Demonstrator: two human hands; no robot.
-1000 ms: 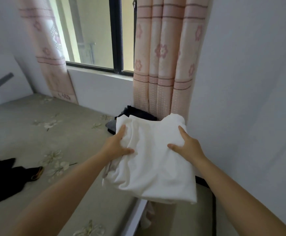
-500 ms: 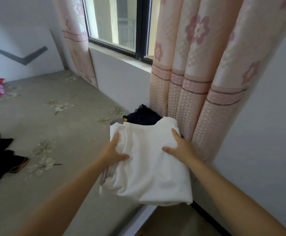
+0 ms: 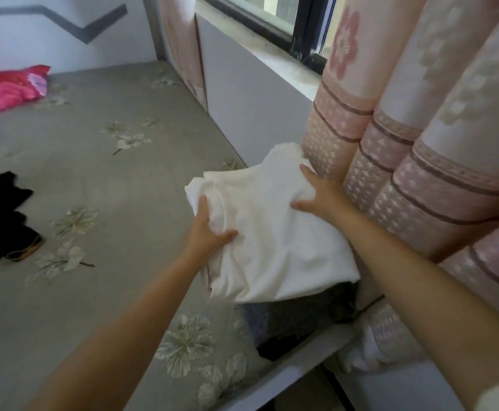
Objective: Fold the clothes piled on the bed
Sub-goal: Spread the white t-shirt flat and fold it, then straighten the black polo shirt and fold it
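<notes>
A folded white garment (image 3: 275, 235) lies on top of a stack of dark folded clothes (image 3: 301, 315) at the bed's right edge, close to the curtain. My left hand (image 3: 206, 229) grips the garment's left side, thumb on top and fingers under the fold. My right hand (image 3: 316, 194) lies on its right side with fingers spread toward the curtain. A black garment (image 3: 2, 221) lies unfolded on the grey flowered bed (image 3: 99, 179) at the far left.
A pink flowered curtain (image 3: 420, 143) hangs right beside the stack. A grey wall panel (image 3: 251, 99) under the window sill runs along the bed's far side. A red shiny bag (image 3: 7, 87) lies at the bed's far left corner.
The white garment has come down onto the dark stack on the bed, with both hands still on it. My view has tilted down and closer to the curtain.
</notes>
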